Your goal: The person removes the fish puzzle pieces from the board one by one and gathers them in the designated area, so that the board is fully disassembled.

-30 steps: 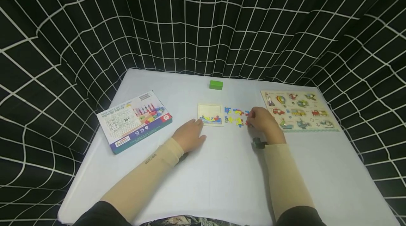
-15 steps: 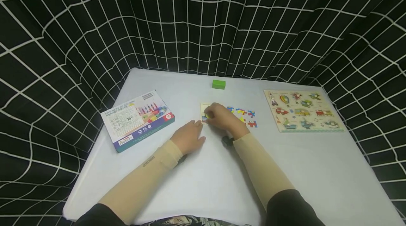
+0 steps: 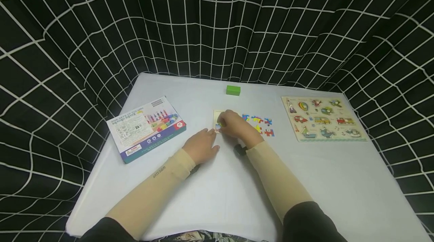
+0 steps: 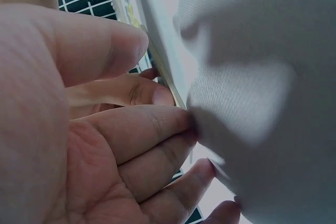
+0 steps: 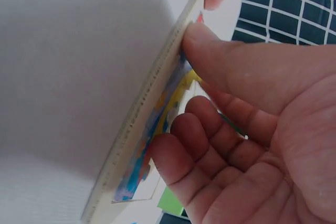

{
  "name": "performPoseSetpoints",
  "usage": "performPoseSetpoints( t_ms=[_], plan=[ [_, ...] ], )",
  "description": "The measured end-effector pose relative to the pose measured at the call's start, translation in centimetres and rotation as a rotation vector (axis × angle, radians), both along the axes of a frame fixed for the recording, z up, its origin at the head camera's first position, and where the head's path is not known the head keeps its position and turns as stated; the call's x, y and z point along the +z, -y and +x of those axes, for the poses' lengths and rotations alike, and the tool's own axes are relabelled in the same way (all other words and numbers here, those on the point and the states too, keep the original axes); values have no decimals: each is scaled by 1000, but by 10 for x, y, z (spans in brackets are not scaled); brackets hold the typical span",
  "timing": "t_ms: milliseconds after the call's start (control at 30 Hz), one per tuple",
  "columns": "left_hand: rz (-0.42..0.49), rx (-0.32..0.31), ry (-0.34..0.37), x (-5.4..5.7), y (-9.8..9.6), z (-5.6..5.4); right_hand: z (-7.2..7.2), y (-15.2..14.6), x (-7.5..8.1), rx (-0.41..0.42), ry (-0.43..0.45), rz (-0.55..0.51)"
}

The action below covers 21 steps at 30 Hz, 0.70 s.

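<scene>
A small wooden jigsaw tray (image 3: 216, 114) lies mid-table, with a colourful picture along its lower part. My left hand (image 3: 201, 146) rests flat beside it, straight fingertips right at its left edge. Over the tray, my right hand (image 3: 234, 123) has thumb and index finger together on a yellow puzzle piece (image 5: 194, 76), mostly hidden by the fingers. In the right wrist view, the thumb sits at the tray's pale edge (image 5: 149, 87) and the other fingers curl above the picture. Several loose jigsaw pieces (image 3: 268, 121) lie to the right, some partly covered by the right hand.
A boxed bead set (image 3: 145, 129) lies at the left. A green block (image 3: 233, 90) stands behind the tray, and a vehicle peg puzzle board (image 3: 323, 121) lies at the right. Black curtain (image 3: 210, 27) with white grid lines surrounds the white table (image 3: 217, 196).
From the loose pieces on the right, my right hand has moved left onto the tray, where it has stayed for the last half second. The left hand keeps its place.
</scene>
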<state>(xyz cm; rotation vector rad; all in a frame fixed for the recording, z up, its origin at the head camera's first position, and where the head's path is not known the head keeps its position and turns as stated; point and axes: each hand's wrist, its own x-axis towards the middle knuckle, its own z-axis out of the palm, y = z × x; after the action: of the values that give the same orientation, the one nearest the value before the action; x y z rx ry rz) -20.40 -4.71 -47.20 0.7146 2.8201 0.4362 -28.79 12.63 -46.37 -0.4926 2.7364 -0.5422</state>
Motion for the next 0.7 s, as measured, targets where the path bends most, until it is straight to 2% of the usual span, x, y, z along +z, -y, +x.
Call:
performPoseSetpoints(
  t_ms=[233,400,700],
  plan=[
    [0,3,1,1,-1,1,11,-1,-6,-45,-75,-102],
    [-6,15,18,1,-1,1,21,-3,-6,-73,-131,-123],
    [-12,15,31,1,-1,0,28,-7,-4,-41,-169,-155]
  ],
)
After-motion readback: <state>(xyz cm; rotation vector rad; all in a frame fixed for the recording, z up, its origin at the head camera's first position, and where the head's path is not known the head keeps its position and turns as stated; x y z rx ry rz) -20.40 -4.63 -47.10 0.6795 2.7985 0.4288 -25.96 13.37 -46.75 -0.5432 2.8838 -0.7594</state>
